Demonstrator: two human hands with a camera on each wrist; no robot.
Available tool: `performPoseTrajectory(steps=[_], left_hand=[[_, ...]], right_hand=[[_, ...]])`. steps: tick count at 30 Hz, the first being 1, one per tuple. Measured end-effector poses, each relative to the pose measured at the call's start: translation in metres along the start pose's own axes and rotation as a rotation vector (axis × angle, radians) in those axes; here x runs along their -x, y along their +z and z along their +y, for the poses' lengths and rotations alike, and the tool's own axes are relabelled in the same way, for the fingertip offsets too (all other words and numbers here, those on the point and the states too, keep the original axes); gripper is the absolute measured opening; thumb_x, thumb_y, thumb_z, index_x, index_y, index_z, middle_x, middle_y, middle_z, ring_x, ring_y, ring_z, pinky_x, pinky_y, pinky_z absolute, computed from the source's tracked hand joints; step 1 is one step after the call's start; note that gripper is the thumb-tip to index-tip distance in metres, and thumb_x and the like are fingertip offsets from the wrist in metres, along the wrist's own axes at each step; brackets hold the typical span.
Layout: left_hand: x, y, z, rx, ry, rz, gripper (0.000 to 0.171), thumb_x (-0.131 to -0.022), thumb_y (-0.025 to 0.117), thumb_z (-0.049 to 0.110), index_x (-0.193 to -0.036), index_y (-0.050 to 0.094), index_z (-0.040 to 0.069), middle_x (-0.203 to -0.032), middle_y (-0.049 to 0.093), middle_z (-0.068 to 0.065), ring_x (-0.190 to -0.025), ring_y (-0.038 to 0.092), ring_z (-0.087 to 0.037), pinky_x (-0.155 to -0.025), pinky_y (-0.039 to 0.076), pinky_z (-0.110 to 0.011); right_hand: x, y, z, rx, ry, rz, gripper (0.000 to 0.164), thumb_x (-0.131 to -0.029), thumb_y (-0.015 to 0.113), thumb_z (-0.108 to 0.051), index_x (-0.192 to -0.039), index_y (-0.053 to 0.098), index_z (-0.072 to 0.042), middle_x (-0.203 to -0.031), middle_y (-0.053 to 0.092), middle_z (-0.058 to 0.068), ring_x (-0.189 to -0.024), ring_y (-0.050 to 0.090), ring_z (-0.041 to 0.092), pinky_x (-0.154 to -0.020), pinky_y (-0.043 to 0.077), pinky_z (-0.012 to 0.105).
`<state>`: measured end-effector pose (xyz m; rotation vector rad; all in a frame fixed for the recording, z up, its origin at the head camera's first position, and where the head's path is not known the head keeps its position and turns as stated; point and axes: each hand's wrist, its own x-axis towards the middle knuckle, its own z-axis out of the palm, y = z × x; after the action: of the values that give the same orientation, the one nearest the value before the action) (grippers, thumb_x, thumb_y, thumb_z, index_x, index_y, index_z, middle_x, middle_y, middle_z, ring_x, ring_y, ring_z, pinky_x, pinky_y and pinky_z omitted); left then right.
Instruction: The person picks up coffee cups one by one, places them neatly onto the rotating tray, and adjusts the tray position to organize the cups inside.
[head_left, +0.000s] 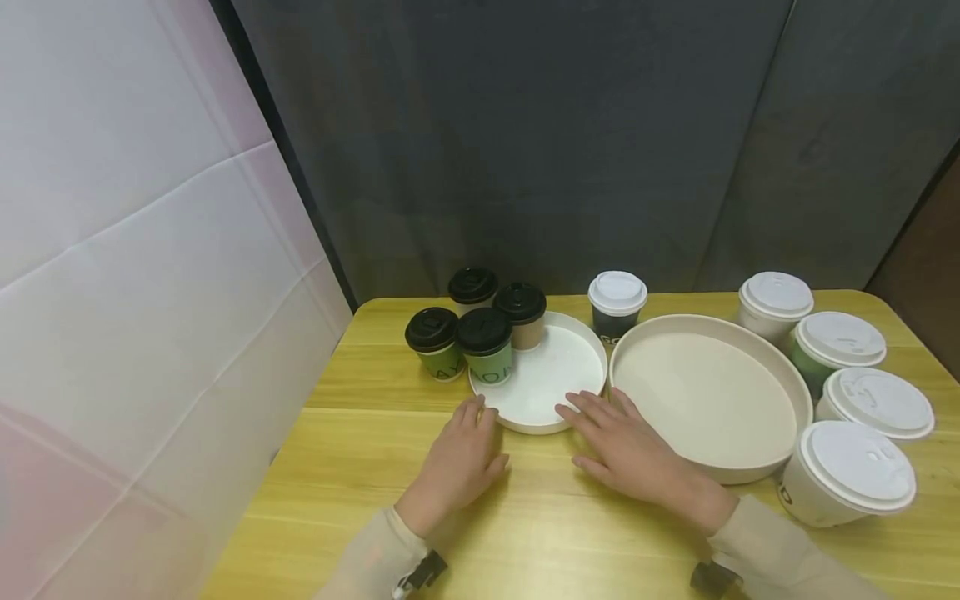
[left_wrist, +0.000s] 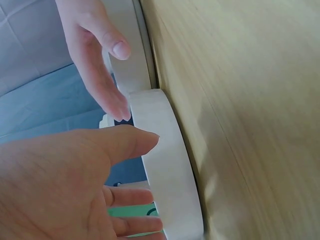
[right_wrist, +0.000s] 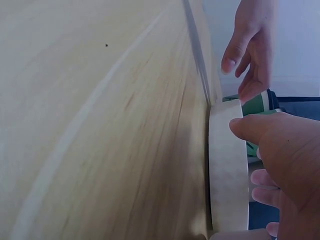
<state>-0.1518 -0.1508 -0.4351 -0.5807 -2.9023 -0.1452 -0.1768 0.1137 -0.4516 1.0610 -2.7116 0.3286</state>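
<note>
A: Where are the hands?

B: Both are at the near rim of the small white tray (head_left: 558, 379) on the yellow wooden table (head_left: 540, 525). The left hand (head_left: 457, 458) lies flat beside the rim on its left, fingers straight and relaxed, gripping nothing. The right hand (head_left: 622, 446) is the same, its fingertips at the rim on the right. From the wrist views, the thumbs sit just beside the tray's wall, but I cannot tell whether they touch it.

A: What is on that tray?

B: Two small black-lidded cups: a green one (head_left: 486, 343) at the left edge and a brown one (head_left: 522, 314) behind it. Two more black-lidded cups stand on the table just off the tray, a green one (head_left: 433, 342) at its left and one at the back (head_left: 472, 289).

A: And the rest?

B: A large beige tray (head_left: 780, 367) sits just right of the small one, with nothing in it. A white-lidded dark cup (head_left: 617, 302) stands behind the gap between the trays. Four larger white-lidded cups (head_left: 855, 471) curve round the big tray's right side.

A: So how far along does it look?

B: Judging by the layout, early: two cups loaded onto the small tray, two black-lidded ones outside it, the big tray unfilled, and all the white-lidded cups on the table.
</note>
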Motion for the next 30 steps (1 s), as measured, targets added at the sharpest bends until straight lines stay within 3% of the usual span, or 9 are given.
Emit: performPoseTrajectory(steps=[9,15,21,26,30], left_hand=[[0.0,-0.002,0.001,-0.011,-0.003,-0.009,0.062,-0.086,0.073,0.038,-0.128,0.05,-0.002,-0.142,0.047,-0.026,-0.135,0.047,-0.041,-0.115,0.041,-0.045],[-0.001,-0.007,-0.001,0.022,-0.027,0.002,0.069,-0.086,0.073,0.038,-0.136,0.048,-0.001,-0.146,0.046,-0.026,-0.136,0.045,-0.042,-0.117,0.039,-0.047],[-0.008,-0.029,-0.011,0.015,-0.055,0.082,0.063,-0.086,0.074,0.034,-0.134,0.052,-0.001,-0.139,0.053,-0.023,-0.132,0.05,-0.039,-0.115,0.042,-0.046],[-0.015,-0.052,-0.021,-0.012,-0.059,0.138,0.058,-0.088,0.073,0.033,-0.131,0.056,-0.002,-0.132,0.058,-0.021,-0.128,0.053,-0.039,-0.112,0.044,-0.047],[-0.021,-0.066,-0.028,-0.02,-0.071,0.173,0.058,-0.087,0.075,0.033,-0.13,0.057,-0.002,-0.13,0.06,-0.021,-0.126,0.054,-0.039,-0.11,0.046,-0.048]], right_hand=[[0.0,-0.001,-0.001,0.003,0.004,-0.003,0.069,-0.092,0.066,-0.042,-0.151,0.042,-0.017,-0.154,0.045,0.009,-0.143,0.043,0.03,-0.119,0.026,0.061],[-0.005,-0.001,-0.005,-0.048,-0.006,0.051,0.066,-0.092,0.067,-0.038,-0.15,0.043,-0.016,-0.152,0.048,0.008,-0.141,0.045,0.029,-0.117,0.03,0.062],[-0.019,-0.01,-0.023,-0.294,0.04,0.1,0.061,-0.093,0.067,-0.033,-0.148,0.045,-0.02,-0.148,0.052,0.003,-0.137,0.049,0.025,-0.115,0.039,0.054],[-0.033,-0.015,-0.043,-0.536,0.097,0.053,0.061,-0.095,0.064,-0.03,-0.15,0.041,-0.021,-0.152,0.048,0.002,-0.141,0.045,0.026,-0.117,0.038,0.05],[-0.046,-0.014,-0.056,-0.663,0.104,-0.006,0.063,-0.096,0.063,-0.029,-0.153,0.037,-0.021,-0.156,0.043,0.0,-0.145,0.04,0.023,-0.119,0.036,0.048]])
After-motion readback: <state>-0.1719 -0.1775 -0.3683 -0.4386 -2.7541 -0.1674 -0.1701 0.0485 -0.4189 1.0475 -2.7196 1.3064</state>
